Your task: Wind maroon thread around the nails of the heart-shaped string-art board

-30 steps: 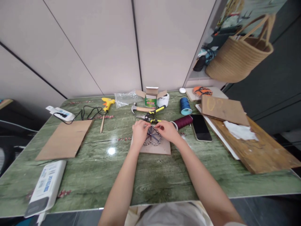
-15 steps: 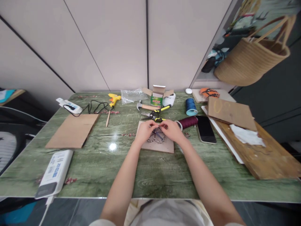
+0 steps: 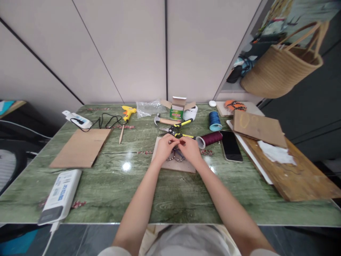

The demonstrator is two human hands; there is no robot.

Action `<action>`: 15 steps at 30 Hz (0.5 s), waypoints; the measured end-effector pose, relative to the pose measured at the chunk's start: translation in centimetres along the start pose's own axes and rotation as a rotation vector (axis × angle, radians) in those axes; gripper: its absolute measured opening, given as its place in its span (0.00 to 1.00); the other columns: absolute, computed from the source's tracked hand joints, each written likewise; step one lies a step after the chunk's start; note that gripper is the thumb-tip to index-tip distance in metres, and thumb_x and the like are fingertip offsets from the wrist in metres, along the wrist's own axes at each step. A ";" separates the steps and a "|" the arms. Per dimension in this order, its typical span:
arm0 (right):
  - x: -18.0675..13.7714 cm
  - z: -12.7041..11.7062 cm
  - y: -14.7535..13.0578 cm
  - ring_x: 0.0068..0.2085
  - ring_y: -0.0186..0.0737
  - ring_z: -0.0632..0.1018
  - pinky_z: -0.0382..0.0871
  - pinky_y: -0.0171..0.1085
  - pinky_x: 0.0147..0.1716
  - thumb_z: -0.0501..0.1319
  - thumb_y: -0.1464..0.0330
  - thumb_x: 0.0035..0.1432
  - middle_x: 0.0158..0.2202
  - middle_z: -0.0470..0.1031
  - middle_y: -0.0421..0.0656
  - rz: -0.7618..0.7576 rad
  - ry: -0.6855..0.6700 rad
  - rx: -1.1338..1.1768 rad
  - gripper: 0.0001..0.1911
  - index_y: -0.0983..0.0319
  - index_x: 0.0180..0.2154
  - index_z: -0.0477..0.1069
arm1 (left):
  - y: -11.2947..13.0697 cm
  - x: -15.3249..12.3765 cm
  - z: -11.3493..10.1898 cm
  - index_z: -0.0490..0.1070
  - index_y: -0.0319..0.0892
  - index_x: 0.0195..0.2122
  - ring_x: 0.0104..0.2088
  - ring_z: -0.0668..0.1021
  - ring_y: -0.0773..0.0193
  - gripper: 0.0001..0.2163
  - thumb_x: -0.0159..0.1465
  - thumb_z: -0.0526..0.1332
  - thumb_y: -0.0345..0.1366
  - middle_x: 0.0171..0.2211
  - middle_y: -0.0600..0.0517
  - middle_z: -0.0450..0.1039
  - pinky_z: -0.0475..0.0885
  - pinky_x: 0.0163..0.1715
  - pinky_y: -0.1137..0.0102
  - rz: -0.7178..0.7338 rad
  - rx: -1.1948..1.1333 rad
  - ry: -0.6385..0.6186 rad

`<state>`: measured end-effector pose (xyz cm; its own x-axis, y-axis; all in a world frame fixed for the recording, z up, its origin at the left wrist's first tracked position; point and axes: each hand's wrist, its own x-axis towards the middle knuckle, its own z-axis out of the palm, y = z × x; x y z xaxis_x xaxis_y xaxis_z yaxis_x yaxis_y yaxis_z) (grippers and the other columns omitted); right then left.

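Observation:
A round frame of chain-like links with dark spokes (image 3: 177,155) lies on a small cardboard square (image 3: 178,166). My left hand (image 3: 164,149) and my right hand (image 3: 190,149) meet over it, fingertips pinched together near its upper part. They hide the top half of the frame, and whatever lies between the fingertips is too small to make out. A spool of maroon thread (image 3: 210,138) lies just right of my right hand. Yellow-handled snips (image 3: 176,131) lie just beyond my fingers.
Beyond the hands are a claw hammer (image 3: 163,120), a yellow glue gun (image 3: 128,113) and a blue spool (image 3: 215,121). A phone (image 3: 231,145) lies to the right, then a wooden board (image 3: 287,170). A cardboard sheet (image 3: 81,148) and a white power bank (image 3: 60,192) lie left.
My hands have drawn closer together and now cover more of the frame. The whole view has shifted slightly as my head moved.

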<state>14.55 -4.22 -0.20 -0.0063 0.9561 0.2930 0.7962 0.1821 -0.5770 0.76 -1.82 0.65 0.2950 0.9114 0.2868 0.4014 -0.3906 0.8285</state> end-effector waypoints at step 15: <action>0.4 -0.6 0.7 0.34 0.37 0.75 0.63 0.35 0.36 0.58 0.68 0.55 0.31 0.76 0.38 0.018 -0.111 0.278 0.05 0.60 0.29 0.71 | 0.2 1.3 -1.4 0.75 0.37 0.29 0.19 0.73 0.72 0.13 0.59 0.54 0.40 0.25 0.51 0.76 0.67 0.23 0.77 -0.466 0.068 -0.210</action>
<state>15.50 -3.88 -0.04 -0.0718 0.9762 0.2045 0.6004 0.2061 -0.7727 -0.03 -0.58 1.90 0.2362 0.9479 -0.2136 0.5851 0.0367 0.8101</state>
